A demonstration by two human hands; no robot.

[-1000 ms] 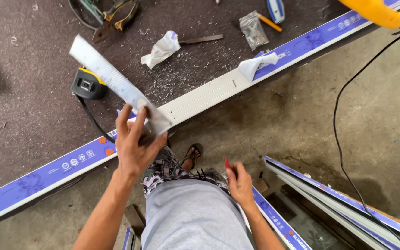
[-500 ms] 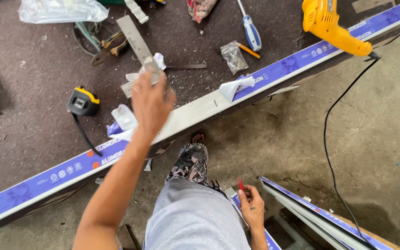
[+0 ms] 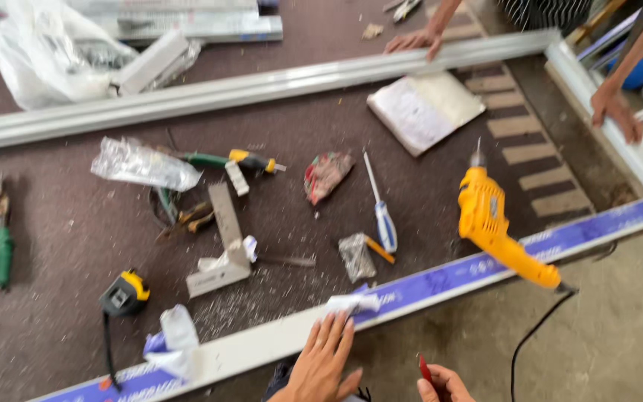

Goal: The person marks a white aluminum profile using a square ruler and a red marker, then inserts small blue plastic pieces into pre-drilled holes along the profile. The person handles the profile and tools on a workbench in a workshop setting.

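My left hand [image 3: 324, 359] lies flat with fingers spread on the white frame bar [image 3: 262, 344] at the near edge of the brown worktable. My right hand [image 3: 444, 385] is low at the bottom edge, fingers closed on a thin red pencil [image 3: 425, 368]. An L-shaped grey metal bracket [image 3: 222, 249] rests on the table above my left hand, among metal shavings. A torn piece of blue and white film [image 3: 353, 301] sits on the bar just beyond my fingertips.
A yellow drill [image 3: 496, 227] lies on the bar to the right, its cord hanging down. A blue-handled screwdriver [image 3: 382, 212], tape measure [image 3: 122, 293], green pliers [image 3: 0, 249] and plastic bags [image 3: 143, 165] lie about. Another person's hands [image 3: 413, 41] [image 3: 618, 112] touch the far frame.
My left hand let go of the grey bracket, which now lies on the table, and came down flat onto the white bar. The view tilted up over the table.
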